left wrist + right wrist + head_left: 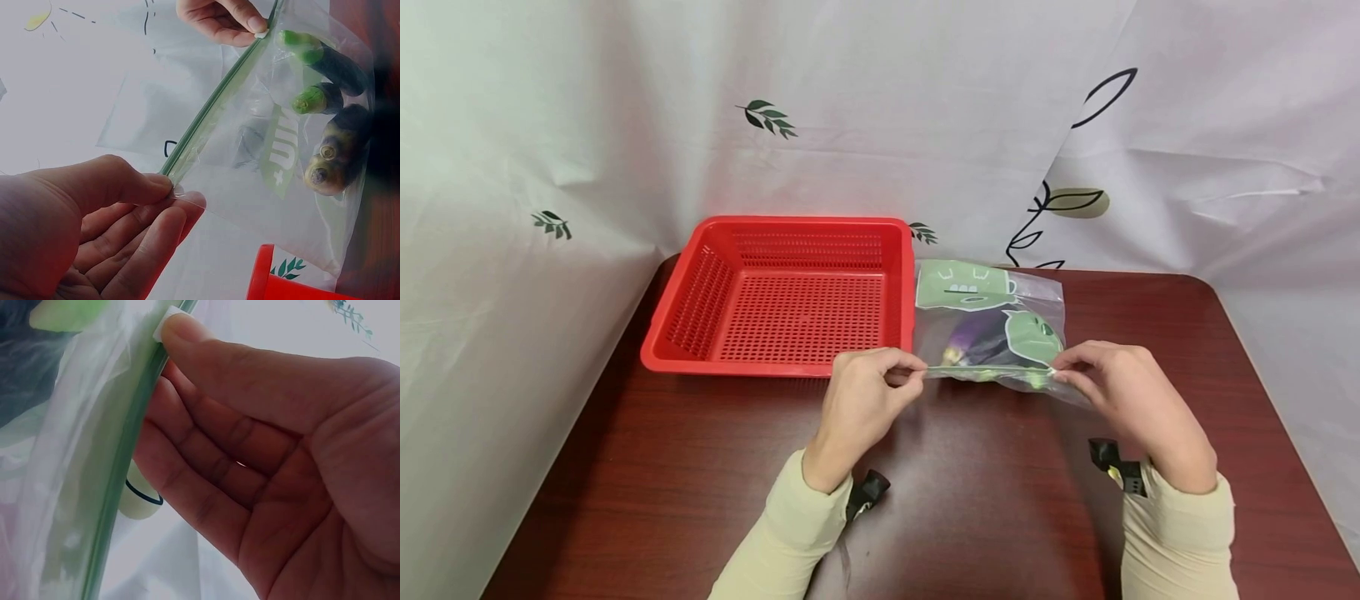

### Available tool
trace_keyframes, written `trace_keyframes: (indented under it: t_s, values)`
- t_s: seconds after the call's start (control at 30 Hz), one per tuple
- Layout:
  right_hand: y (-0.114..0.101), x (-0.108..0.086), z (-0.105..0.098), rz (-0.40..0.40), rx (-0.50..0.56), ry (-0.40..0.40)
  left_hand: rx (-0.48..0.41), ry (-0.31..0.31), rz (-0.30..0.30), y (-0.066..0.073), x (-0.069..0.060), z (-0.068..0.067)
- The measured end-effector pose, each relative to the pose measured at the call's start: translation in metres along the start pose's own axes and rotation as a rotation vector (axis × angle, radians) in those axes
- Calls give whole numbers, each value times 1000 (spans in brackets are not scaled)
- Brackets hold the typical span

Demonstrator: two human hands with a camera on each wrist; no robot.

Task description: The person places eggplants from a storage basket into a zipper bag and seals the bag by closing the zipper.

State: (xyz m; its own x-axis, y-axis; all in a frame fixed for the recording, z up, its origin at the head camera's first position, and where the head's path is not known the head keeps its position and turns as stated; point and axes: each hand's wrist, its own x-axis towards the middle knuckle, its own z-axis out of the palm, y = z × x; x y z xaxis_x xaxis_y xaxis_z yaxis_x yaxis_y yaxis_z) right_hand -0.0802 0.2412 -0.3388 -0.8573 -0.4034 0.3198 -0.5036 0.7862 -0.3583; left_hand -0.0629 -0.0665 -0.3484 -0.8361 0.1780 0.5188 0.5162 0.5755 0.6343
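Note:
A clear zip bag [958,285] with green cartoon prints is held up by its top edge between both hands. My left hand [867,400] pinches the left end of the green zip strip [215,100] between thumb and fingers. At the strip's other end, my right hand [1131,392] pinches the small white slider [164,326], its thumb on top and fingers behind. Inside the bag lie several dark vegetables that look like eggplants [347,134]; some have bright green ends, others brownish ones. Folds and prints partly hide them.
A red plastic basket [778,368] with perforated sides and nothing in it stands to the left of the bag. Both rest on a dark reddish wooden table [700,483]. Behind the table hangs a white cloth [850,100] with leaf prints.

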Motion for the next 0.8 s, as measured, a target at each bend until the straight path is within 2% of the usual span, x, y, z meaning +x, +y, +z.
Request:
trace_keyframes:
  t_s: [0.8]
  values:
    - [9,-4,-6,37,-26,-24,17,-17,-29,1,0,-2]
